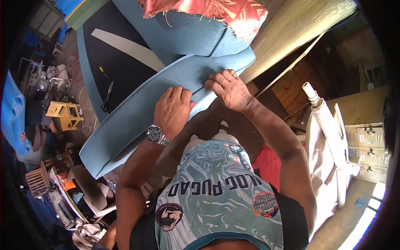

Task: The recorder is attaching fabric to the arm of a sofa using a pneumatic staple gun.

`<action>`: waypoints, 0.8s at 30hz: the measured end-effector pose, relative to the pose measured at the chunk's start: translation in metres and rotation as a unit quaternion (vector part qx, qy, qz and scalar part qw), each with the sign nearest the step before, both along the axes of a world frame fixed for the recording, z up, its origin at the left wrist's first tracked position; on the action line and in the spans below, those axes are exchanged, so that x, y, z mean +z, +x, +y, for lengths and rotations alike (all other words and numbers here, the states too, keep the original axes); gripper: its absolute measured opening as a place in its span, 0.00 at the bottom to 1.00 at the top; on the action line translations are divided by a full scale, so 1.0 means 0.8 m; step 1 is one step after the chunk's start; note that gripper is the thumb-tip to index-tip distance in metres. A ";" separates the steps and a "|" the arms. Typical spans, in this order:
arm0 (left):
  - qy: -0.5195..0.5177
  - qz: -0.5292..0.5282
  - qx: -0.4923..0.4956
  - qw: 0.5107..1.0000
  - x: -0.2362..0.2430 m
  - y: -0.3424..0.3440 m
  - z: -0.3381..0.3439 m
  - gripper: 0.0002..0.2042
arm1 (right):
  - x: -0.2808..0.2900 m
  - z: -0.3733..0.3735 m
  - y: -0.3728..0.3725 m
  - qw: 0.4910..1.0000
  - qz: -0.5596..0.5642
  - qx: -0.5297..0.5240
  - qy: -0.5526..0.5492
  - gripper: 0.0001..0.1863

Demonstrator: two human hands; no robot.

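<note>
A long, curved piece of blue upholstery (125, 133) with a seam along its front lies across in front of me. On its near edge my left hand (173, 110), with a metal watch (154, 134) at the wrist, has its fingers curled over the fabric. Farther right, my right hand (229, 88) pinches the same seamed edge between thumb and fingers. Behind lies a dark panel (118, 62) bearing black-handled scissors (108, 97), a yellow-handled screwdriver (103, 72) and a pale strip (127, 48). The undersides of both hands' fingertips are hidden.
A thick blue padded block (187, 35) with frayed red cloth (208, 10) stands beyond the piece. Left on the floor are a yellow wooden stool (64, 115) and loose cords. At the right stand a pale fabric roll (327, 137) and metal lockers (368, 146).
</note>
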State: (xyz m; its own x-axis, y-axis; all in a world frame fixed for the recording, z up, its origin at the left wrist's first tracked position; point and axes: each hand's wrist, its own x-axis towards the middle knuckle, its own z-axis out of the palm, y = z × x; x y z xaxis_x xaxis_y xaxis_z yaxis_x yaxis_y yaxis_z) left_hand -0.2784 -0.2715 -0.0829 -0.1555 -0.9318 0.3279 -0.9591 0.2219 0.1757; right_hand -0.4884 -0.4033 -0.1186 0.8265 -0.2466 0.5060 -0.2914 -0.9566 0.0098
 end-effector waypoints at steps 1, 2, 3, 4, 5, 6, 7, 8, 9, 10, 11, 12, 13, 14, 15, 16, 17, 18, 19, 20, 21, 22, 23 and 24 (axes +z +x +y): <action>0.020 0.001 0.002 1.000 0.000 -0.003 -0.007 0.13 | 0.004 0.003 0.007 0.999 -0.023 -0.019 0.030 0.17; 0.028 0.008 0.000 1.000 0.002 -0.004 -0.014 0.12 | 0.009 0.006 0.011 0.996 -0.058 -0.015 0.072 0.14; 0.030 0.027 0.007 0.999 0.004 -0.005 -0.018 0.11 | 0.013 0.007 0.016 0.995 -0.054 0.008 0.081 0.13; 0.046 0.056 0.010 0.997 0.007 -0.003 -0.023 0.11 | 0.017 0.008 0.017 0.993 -0.063 0.007 0.102 0.12; 0.062 0.094 0.004 0.994 0.010 -0.001 -0.025 0.11 | 0.020 0.006 0.018 0.990 -0.048 0.013 0.132 0.10; 0.051 0.139 -0.007 0.989 0.012 0.000 -0.028 0.11 | 0.022 0.003 0.018 0.985 -0.056 0.020 0.161 0.10; 0.053 0.139 -0.015 0.989 0.014 0.001 -0.029 0.11 | 0.023 0.000 0.016 0.980 -0.042 0.034 0.191 0.09; 0.065 0.137 -0.024 0.988 0.014 0.001 -0.031 0.11 | 0.025 -0.004 0.015 0.984 -0.030 0.049 0.169 0.09; 0.068 0.134 -0.044 0.988 0.014 0.001 -0.032 0.10 | 0.026 -0.004 0.015 0.985 -0.036 0.051 0.162 0.08; 0.078 0.132 -0.044 0.987 0.013 0.001 -0.033 0.10 | 0.026 -0.006 0.017 0.987 -0.020 0.044 0.154 0.07; 0.075 0.139 -0.042 0.987 0.011 0.001 -0.033 0.10 | 0.027 -0.004 0.019 0.989 0.035 0.025 0.139 0.08; 0.079 0.146 -0.031 0.986 0.009 0.002 -0.032 0.10 | 0.027 -0.002 0.022 0.987 -0.031 0.061 0.146 0.09; 0.070 0.143 -0.036 0.987 0.006 0.003 -0.032 0.10 | 0.027 0.001 0.025 0.980 -0.091 0.061 0.165 0.11; 0.079 0.146 -0.042 0.985 0.005 0.004 -0.031 0.10 | 0.026 0.004 0.027 0.978 -0.084 0.067 0.179 0.18; 0.065 0.131 -0.045 0.988 0.004 0.006 -0.031 0.10 | 0.024 0.001 0.021 0.978 -0.077 0.042 0.192 0.21; 0.059 0.113 -0.054 0.990 0.004 0.006 -0.031 0.10 | 0.021 0.000 0.019 0.980 -0.051 0.029 0.190 0.24; 0.067 0.132 -0.053 0.987 0.005 0.005 -0.032 0.10 | 0.018 -0.006 0.004 0.981 -0.007 -0.031 0.191 0.26; 0.057 0.134 -0.059 0.988 0.007 0.002 -0.034 0.10 | 0.015 -0.016 -0.017 0.979 -0.017 -0.097 0.179 0.26; 0.063 0.121 -0.047 0.990 0.009 -0.002 -0.036 0.10 | 0.010 -0.030 -0.041 0.968 0.026 -0.175 0.178 0.26; 0.096 0.103 -0.019 0.990 0.013 -0.009 -0.040 0.09 | 0.006 -0.046 -0.067 0.957 0.018 -0.252 0.145 0.25; 0.073 0.105 -0.033 0.991 0.016 -0.020 -0.046 0.09 | 0.000 -0.061 -0.093 0.951 -0.024 -0.289 0.104 0.23; 0.041 0.095 -0.054 0.993 0.018 -0.034 -0.055 0.10 | -0.007 -0.076 -0.112 0.929 -0.034 -0.347 0.122 0.21; 0.016 0.082 -0.070 0.994 0.019 -0.050 -0.065 0.12 | -0.012 -0.086 -0.129 0.925 -0.046 -0.361 0.112 0.18; 0.039 0.074 -0.076 0.994 0.019 -0.068 -0.078 0.18 | -0.016 -0.095 -0.141 0.943 -0.089 -0.304 0.100 0.17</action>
State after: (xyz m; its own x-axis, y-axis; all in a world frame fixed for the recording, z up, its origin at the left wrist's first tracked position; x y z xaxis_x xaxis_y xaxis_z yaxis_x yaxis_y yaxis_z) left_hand -0.3326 -0.3341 -0.0676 -0.2518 -0.9246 0.2857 -0.8777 0.3426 0.3351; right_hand -0.6013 -0.4796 -0.1312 0.4089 -0.7527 0.5159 -0.7661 -0.5904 -0.2541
